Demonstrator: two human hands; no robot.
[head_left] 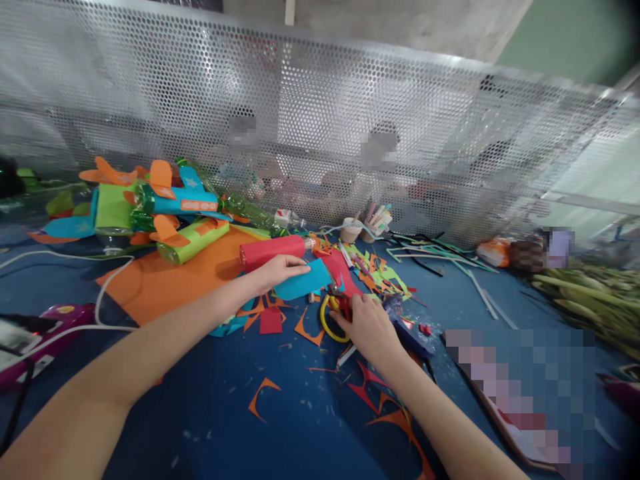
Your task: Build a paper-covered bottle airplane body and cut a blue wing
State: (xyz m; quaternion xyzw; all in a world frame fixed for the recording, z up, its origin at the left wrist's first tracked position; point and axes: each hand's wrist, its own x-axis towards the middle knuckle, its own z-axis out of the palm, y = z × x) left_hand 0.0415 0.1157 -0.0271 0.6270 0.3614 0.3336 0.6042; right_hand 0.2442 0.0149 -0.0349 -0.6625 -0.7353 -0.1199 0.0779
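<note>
My left hand (pixel 278 269) reaches forward and pinches the edge of a light blue piece of paper (pixel 305 280) lying on the blue table (pixel 210 400). Just behind it lies a red paper-wrapped bottle (pixel 273 251). My right hand (pixel 367 327) is closed round the yellow and red handles of a pair of scissors (pixel 334 313), whose blades point towards the blue paper. Red paper (pixel 343 267) lies beyond the scissors.
Orange and red paper scraps (pixel 385 407) litter the table. A large orange sheet (pixel 165 280) and paper-covered bottle planes (pixel 165 200) sit at left, white cables (pixel 100 293) cross near a purple tool (pixel 50 327). Cups of sticks (pixel 370 223) stand by the perforated metal screen (pixel 320 120). Green stalks (pixel 585 293) lie at right.
</note>
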